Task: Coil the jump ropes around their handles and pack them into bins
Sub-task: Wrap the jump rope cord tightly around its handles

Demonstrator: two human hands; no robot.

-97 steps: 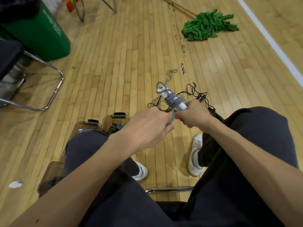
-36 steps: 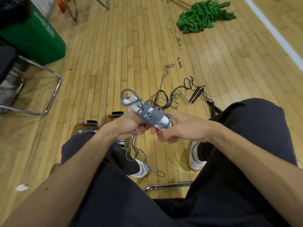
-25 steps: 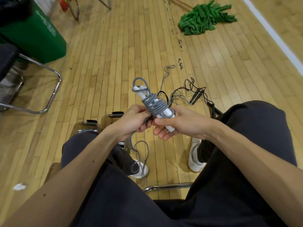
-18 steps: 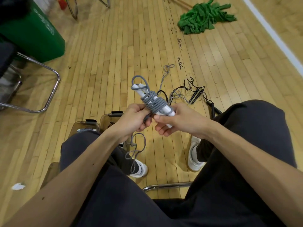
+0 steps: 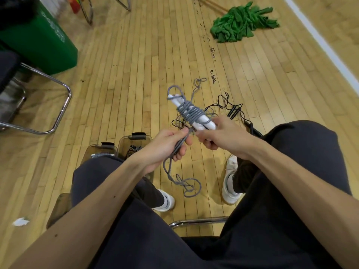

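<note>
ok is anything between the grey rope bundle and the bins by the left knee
Only the left hand, gripping the loose tail, lies between the grey rope bundle and the bins; the left knee covers part of them.

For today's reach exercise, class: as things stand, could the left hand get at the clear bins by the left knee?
Probably yes: the bins sit on the floor near the left hand, nothing between, though that hand grips the grey rope.
</note>
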